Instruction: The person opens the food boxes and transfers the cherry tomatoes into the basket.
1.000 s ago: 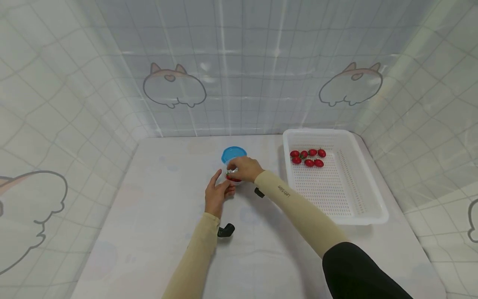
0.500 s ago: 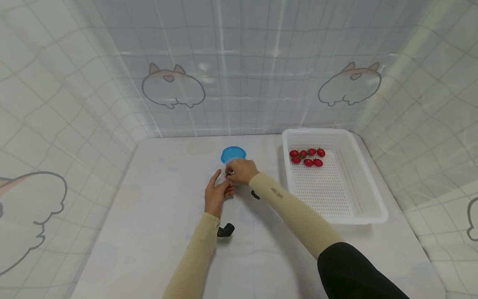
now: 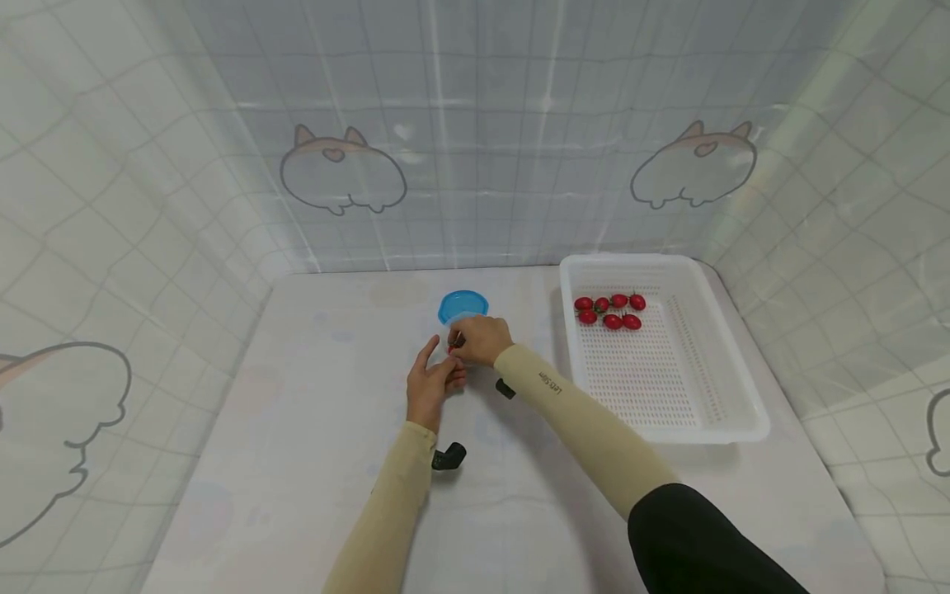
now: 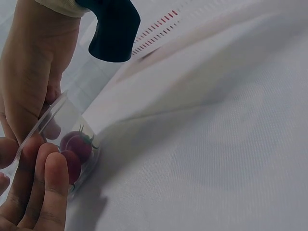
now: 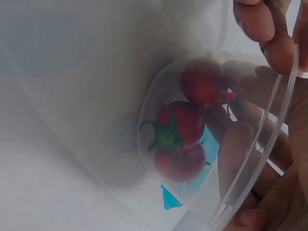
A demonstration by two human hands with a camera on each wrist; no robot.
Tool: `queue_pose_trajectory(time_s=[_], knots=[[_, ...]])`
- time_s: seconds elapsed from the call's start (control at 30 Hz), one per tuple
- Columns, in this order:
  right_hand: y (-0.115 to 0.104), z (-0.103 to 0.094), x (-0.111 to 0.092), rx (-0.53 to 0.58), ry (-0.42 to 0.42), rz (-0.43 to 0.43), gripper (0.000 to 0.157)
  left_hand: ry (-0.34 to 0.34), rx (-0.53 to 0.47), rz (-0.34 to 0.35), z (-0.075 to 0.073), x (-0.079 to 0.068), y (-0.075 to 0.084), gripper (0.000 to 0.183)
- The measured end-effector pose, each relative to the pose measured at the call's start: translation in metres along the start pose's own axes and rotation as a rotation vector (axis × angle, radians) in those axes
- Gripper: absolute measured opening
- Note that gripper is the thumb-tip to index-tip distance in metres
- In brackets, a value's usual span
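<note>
A small clear plastic bowl (image 5: 163,91) holds several red cherry tomatoes (image 5: 180,125) with green stems. Its rim tilts toward the right edge of the right wrist view. My left hand (image 3: 430,386) holds the bowl from its near side, with fingers (image 4: 55,178) along the outer wall. Over the bowl from the right comes my right hand (image 3: 482,340), its fingers down inside, seen through the clear wall (image 5: 236,154). They pinch a cherry tomato (image 5: 199,79) among the others. In the head view the hands cover most of the bowl.
A round blue lid (image 3: 463,305) lies on the white-covered table just behind the bowl. To the right stands a white slotted basket (image 3: 731,363), with several more cherry tomatoes (image 3: 612,322) at its back left. Printed curtains (image 3: 475,165) hang around the table.
My right hand has moved slightly left and lower into the bowl, and less of the red tomatoes shows there. Over the last half second both hands barely shift. The left hand stays in place.
</note>
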State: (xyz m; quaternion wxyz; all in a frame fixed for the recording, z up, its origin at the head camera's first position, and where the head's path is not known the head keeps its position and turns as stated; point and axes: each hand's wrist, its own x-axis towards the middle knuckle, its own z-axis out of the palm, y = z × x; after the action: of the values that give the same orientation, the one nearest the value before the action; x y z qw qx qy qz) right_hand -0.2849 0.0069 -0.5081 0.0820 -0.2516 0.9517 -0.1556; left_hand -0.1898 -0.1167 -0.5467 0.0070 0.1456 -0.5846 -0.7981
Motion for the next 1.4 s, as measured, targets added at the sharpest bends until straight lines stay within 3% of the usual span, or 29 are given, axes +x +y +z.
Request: queue_pose_trajectory(time_s=[0.33,0.73,1.1,1.4], knots=[[0.002,-0.001,-0.002,0.089,0.015,0.003,0.01,-0.009,0.007,0.009,0.0,0.001,-0.001,0.063],[0.002,-0.015,-0.01,0.208,0.031,-0.004,0.019,0.001,0.022,0.009,0.0,0.0,-0.002,0.061],[0.014,-0.033,-0.019,0.288,0.138,-0.022,0.022,-0.008,0.025,0.023,-0.002,0.001,-0.001,0.062],[0.027,-0.054,-0.031,0.351,0.246,-0.045,0.022,0.003,0.032,-0.014,-0.001,-0.002,0.005,0.06]])
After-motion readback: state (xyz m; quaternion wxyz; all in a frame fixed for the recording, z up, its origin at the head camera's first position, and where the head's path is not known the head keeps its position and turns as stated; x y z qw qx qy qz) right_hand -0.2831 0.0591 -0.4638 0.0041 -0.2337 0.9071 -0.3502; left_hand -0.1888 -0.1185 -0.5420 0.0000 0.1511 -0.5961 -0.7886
